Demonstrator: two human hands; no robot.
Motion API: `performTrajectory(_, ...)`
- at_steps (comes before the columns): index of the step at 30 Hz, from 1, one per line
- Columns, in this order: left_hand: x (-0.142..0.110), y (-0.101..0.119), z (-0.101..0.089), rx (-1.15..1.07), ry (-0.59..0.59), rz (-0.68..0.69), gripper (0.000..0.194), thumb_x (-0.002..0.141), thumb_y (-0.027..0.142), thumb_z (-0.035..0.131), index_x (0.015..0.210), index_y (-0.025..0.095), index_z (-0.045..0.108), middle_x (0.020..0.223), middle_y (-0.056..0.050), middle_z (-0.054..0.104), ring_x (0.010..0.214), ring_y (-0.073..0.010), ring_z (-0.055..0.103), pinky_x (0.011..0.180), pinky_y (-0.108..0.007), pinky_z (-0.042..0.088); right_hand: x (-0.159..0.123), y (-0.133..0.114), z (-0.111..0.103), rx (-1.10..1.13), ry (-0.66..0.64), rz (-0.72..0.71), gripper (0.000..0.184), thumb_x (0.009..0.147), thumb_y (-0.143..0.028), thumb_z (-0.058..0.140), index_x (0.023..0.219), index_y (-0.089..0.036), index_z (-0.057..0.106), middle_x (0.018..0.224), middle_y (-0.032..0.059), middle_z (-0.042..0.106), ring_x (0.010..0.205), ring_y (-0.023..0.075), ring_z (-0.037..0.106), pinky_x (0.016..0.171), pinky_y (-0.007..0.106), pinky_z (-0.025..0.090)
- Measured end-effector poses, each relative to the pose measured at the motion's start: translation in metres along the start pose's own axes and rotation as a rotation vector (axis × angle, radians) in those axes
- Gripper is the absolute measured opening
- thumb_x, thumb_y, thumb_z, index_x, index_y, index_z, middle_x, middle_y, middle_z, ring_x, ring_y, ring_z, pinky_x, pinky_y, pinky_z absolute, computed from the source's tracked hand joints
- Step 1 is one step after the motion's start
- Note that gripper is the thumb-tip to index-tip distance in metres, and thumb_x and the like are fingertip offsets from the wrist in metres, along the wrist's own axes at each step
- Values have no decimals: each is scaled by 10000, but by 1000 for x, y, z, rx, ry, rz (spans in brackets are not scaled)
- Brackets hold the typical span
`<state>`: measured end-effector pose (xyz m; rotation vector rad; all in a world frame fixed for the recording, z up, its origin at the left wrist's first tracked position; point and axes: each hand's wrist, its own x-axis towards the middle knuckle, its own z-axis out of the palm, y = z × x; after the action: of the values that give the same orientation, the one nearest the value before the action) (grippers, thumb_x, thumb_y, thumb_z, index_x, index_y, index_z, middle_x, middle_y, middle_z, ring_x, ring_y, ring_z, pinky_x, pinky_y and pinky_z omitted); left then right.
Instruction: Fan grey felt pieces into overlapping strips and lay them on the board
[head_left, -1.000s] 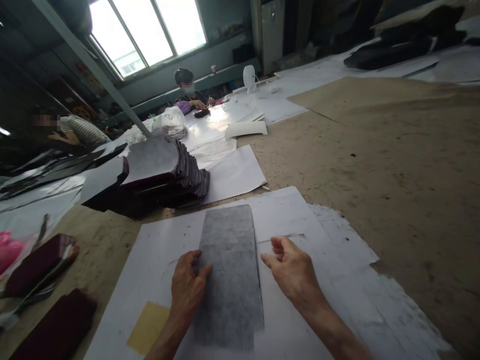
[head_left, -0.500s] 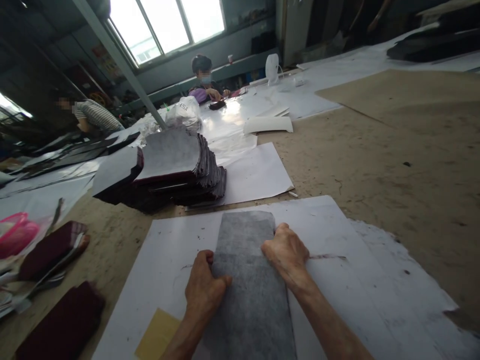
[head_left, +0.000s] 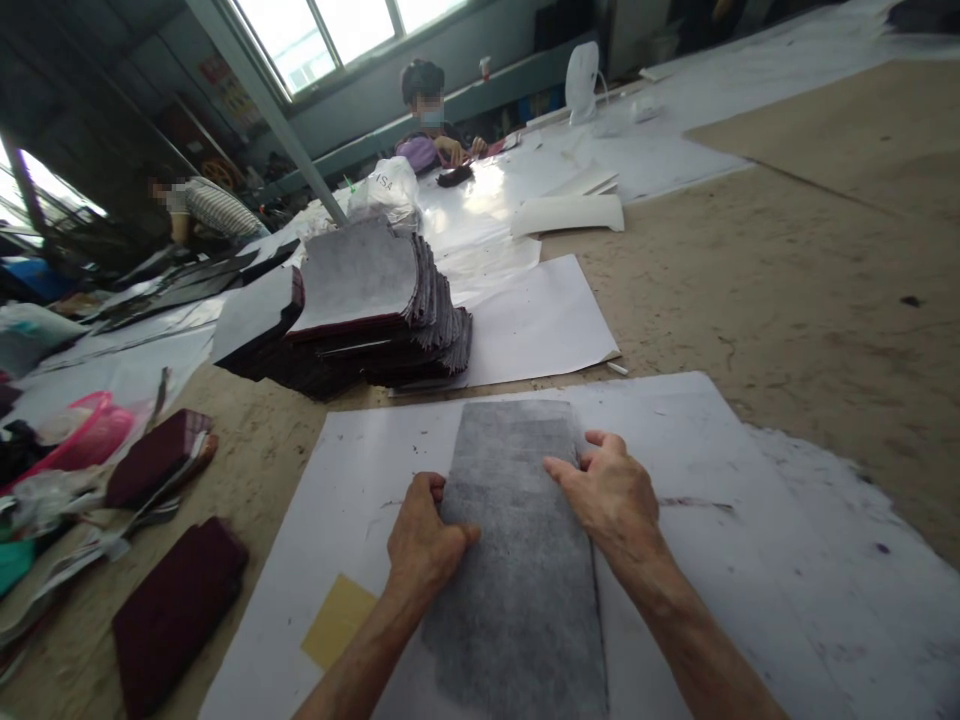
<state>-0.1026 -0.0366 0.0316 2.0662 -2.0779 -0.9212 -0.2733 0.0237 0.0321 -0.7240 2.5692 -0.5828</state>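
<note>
A long grey fabric panel (head_left: 521, 610) lies flat on a white sheet (head_left: 697, 590) in front of me, its near end cut off by the bottom of the view. My left hand (head_left: 426, 535) grips its left edge, thumb on top and fingers curled at the side. At the right edge, my right hand (head_left: 616, 495) has its thumb over the panel and its forefinger stretched out apart from it. Beyond the sheet stands a stack of grey-faced, dark maroon pieces (head_left: 364, 280). A small yellow square (head_left: 339, 620) lies by my left forearm.
Maroon pieces (head_left: 180, 610) lie at the left, below a pink basket (head_left: 101, 425). A white curved strip (head_left: 570, 214) and a white plastic bag (head_left: 386, 190) are farther back. One person (head_left: 431, 125) sits across the table; another (head_left: 217, 205) bends over at the far left.
My right hand has loosened from the panel's edge, its fingers now spread. The panel's far end now lies flatter and straighter. The whole view has shifted, showing more of the left side.
</note>
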Motion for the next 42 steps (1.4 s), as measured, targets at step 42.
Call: performTrajectory(42,20,4,20,267,183,293,210,892,400,334,825,225,430,672,-24,565,706,-222,586,650,-293,378,-20,19,46,-160,480,-394,190,900,-322,435,794,-175,490,702,57,604,690,189,564,588,281,315)
